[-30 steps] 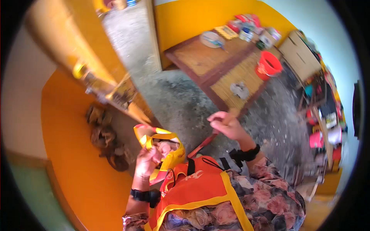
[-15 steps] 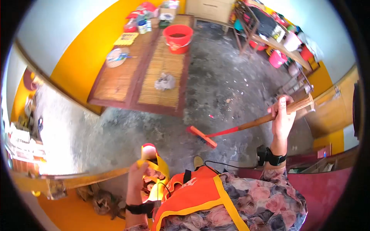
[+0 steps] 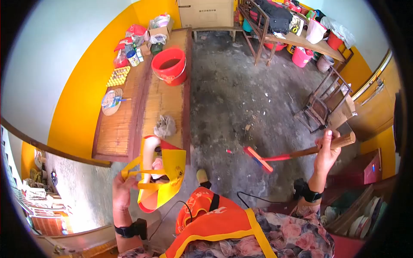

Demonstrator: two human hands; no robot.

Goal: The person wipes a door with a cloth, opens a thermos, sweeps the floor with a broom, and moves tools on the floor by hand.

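My left hand [image 3: 122,189] is closed round the straps of a yellow bag with red edging [image 3: 175,165]. The bag hangs open-topped, showing pinkish and white things I cannot make out. In my right hand [image 3: 325,155] is the wooden handle of a long-handled brush [image 3: 303,151], gripped near its end. The brush's orange head [image 3: 258,159], with dark blue bristles, is low at or close to the grey floor [image 3: 228,103]; contact is unclear. A small red scrap [image 3: 229,151] lies left of the head.
Along the left stands a low wooden table [image 3: 137,103] with a red bucket [image 3: 169,66], egg tray [image 3: 118,76], hand fan [image 3: 112,102] and crumpled plastic bag [image 3: 164,126]. A wooden chair [image 3: 320,105] and cluttered bench [image 3: 322,44] are at right.
My view has shifted into the room, bringing the table closer. The yellow bag has swung up and outward with my left hand. The brush, still in my right hand, appears farther right and lower.
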